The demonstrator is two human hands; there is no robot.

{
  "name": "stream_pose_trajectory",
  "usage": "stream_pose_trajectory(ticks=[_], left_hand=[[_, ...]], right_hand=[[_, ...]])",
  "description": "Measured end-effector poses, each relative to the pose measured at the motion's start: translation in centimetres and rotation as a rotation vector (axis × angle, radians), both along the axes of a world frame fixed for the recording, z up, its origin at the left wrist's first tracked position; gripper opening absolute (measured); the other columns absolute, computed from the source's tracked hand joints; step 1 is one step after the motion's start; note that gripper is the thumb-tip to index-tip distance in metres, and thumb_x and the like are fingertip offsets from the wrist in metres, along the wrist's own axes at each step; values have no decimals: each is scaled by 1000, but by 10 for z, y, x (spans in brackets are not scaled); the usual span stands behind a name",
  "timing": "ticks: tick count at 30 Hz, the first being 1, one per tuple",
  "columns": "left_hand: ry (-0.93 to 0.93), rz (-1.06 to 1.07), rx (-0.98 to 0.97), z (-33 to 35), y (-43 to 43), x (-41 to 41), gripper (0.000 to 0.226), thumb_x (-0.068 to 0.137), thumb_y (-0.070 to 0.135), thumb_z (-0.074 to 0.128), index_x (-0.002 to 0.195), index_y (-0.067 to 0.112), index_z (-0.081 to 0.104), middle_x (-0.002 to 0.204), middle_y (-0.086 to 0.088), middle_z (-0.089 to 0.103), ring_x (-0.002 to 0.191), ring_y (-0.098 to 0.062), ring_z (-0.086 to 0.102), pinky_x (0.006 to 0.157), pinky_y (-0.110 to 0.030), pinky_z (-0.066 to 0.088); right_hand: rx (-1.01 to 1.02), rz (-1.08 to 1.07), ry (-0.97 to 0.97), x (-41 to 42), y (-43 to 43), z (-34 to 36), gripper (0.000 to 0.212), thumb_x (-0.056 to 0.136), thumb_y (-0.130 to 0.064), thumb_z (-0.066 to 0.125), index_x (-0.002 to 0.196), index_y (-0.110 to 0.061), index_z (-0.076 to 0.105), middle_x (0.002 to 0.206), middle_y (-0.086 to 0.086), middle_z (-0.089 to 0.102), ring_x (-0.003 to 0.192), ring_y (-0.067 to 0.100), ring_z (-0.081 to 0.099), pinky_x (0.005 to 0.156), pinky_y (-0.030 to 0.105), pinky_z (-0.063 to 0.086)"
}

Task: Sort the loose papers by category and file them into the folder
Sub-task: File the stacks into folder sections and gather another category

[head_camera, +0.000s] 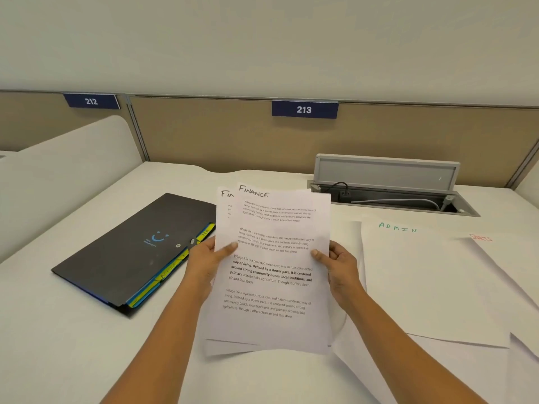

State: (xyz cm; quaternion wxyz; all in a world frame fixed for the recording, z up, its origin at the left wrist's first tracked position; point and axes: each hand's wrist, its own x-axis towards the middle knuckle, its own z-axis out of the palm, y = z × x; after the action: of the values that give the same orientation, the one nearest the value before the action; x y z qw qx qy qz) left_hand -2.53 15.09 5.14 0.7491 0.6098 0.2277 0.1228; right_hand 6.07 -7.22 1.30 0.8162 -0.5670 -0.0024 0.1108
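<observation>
- Papers [274,272] headed "Finance" are being held up mid-scene, long edge running near to far.
- Left hand [204,263] and right hand [341,266] are each pinching a side edge, thumbs in front.
- Folder [128,249] is lying just left, tabs facing the papers; left hand is sitting nearer.

A white bench [87,330] meets a tan fabric partition [218,135] carrying blue number plates, 212 [91,101] and 213 [304,109]. A grey metal cable hatch [388,173] stands open; a pale plain wall [262,39] rises behind.
</observation>
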Motion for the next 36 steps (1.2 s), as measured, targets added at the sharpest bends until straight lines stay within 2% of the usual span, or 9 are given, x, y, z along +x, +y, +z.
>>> stream_pose_trajectory(ticks=[4, 6, 9, 12, 19, 24, 31, 34, 36], left_hand=[[-140, -20, 45, 17, -1, 0, 15, 81, 1, 63, 93, 9, 65, 83, -6, 72, 67, -18, 71, 58, -30, 59], [-262, -46, 17, 27, -1, 0, 20, 70, 13, 71, 90, 10, 66, 81, -5, 74, 72, -21, 71, 61, -32, 59], [-403, -81, 26, 35, 0, 0, 49, 48, 39, 85, 88, 16, 70, 88, -3, 74, 80, -21, 71, 64, -31, 58], [-430, -99, 44, 31, 0, -1, 52, 38, 50, 87, 83, 26, 75, 89, 3, 75, 81, -15, 71, 66, -25, 57], [-251, -64, 165, 7, -11, 0, 26, 81, 1, 63, 103, 15, 64, 81, 16, 73, 77, -2, 69, 64, -17, 55], [-242, -59, 184, 9, -10, 2, 19, 86, 6, 60, 92, 23, 65, 79, 15, 73, 76, -3, 69, 69, -21, 57], [-157, -24, 208, 1, 7, -3, 13, 88, 16, 59, 98, 21, 67, 85, 12, 73, 78, -5, 69, 70, -20, 55], [-136, 21, 250, 1, 27, -9, 20, 89, 21, 58, 106, 14, 66, 98, -3, 72, 90, -16, 67, 84, -28, 53], [-99, 94, 241, -2, 45, -14, 17, 88, 27, 59, 100, 17, 67, 98, -7, 70, 92, -20, 66, 87, -30, 50]], right_hand=[[14, -31, -101, 0, 3, 25, 24, 78, 4, 68, 96, -10, 63, 94, 4, 71, 80, 19, 69, 65, 27, 58], [40, -28, -174, 0, 3, 39, 24, 79, 2, 67, 100, -8, 62, 96, 4, 71, 82, 21, 70, 65, 27, 58], [84, -22, -257, 0, 4, 55, 21, 82, 1, 64, 101, -7, 64, 94, 2, 73, 82, 17, 71, 68, 27, 57], [63, 6, -300, -1, 4, 57, 20, 80, 1, 65, 97, -10, 66, 88, -4, 74, 81, 14, 70, 67, 24, 56], [-239, 91, -293, -9, 13, 40, 21, 77, -10, 73, 92, -23, 66, 90, -5, 70, 84, 19, 66, 63, 17, 55], [-260, 65, -290, -7, 15, 41, 17, 79, -13, 71, 92, -22, 66, 92, 1, 69, 85, 24, 65, 72, 31, 57], [-298, 65, -267, -10, 20, 29, 18, 85, -17, 66, 102, -15, 64, 92, -2, 69, 80, 13, 67, 59, 15, 55], [-284, 36, -240, -8, 24, 26, 23, 82, -15, 69, 105, -12, 63, 94, -1, 70, 81, 15, 69, 61, 20, 57], [-260, 13, -206, -6, 26, 22, 25, 81, -14, 71, 105, -11, 64, 95, 2, 70, 82, 18, 69, 66, 26, 58]])
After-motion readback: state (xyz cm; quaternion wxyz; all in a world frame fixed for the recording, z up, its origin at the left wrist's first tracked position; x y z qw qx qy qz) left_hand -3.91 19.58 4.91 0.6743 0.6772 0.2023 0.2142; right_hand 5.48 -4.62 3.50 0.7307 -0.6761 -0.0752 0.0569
